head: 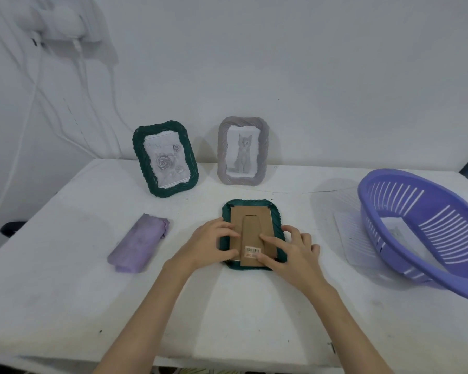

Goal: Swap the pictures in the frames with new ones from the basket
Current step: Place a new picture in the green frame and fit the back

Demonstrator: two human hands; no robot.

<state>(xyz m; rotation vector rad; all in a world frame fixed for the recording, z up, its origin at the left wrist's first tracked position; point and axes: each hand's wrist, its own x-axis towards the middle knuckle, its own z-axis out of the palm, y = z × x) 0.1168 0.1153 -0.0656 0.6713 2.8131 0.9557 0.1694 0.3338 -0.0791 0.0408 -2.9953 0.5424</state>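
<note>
Working the green frame, which lies face down mid-bench with its brown backing board and folded stand up. I see my left hand spread flat on the board's left edge, my right hand fingers pressing near the barcode sticker; neither hand closes round anything. I judge the frame light and rigid, the card backing thin and bendy, any glazing fragile; best lifted at the board's edge. Basket sits right, well apart, a sheet inside
</note>
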